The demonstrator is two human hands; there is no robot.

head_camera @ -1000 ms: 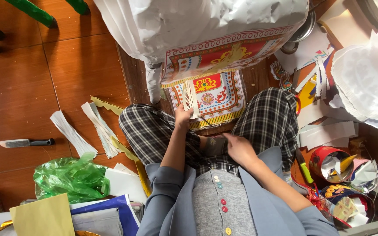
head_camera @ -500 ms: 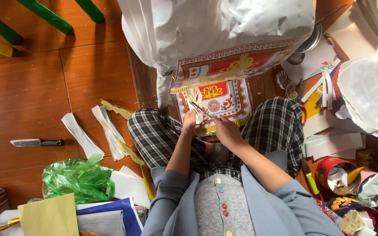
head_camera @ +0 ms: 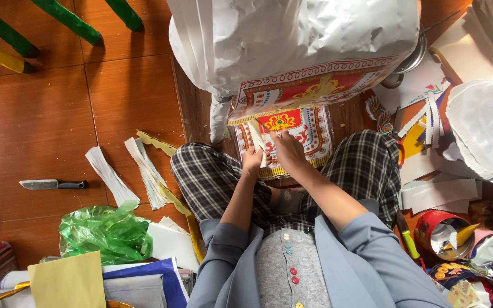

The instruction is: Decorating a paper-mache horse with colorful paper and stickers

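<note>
Seen from the head camera, looking straight down over a grey buttoned top and checked trousers. Left hand (head_camera: 252, 160) closed, fingers pinching the lower end of a narrow white paper strip (head_camera: 257, 138) that slants up and away from it. Right hand (head_camera: 288, 149) just beside the left, almost touching, fingers curled down onto the same strip and onto the ornate red, yellow and white printed paper sheet (head_camera: 309, 132) lying flat beneath both hands, between the knees. Directly beyond the hands, a second patterned red and yellow panel (head_camera: 315, 88) tucked under a big crumpled white paper bundle (head_camera: 298, 40). Well to the left of the left hand, loose white paper strips (head_camera: 109, 177) on the brown tiled floor (head_camera: 35, 125), and farther left a black-handled knife (head_camera: 52, 184). Nearer the body on that side, a crumpled green plastic bag (head_camera: 104, 234). To the right of the right hand, more cut white strips (head_camera: 437, 194) and a small red round tin (head_camera: 446, 234) stuffed with scraps.
</note>
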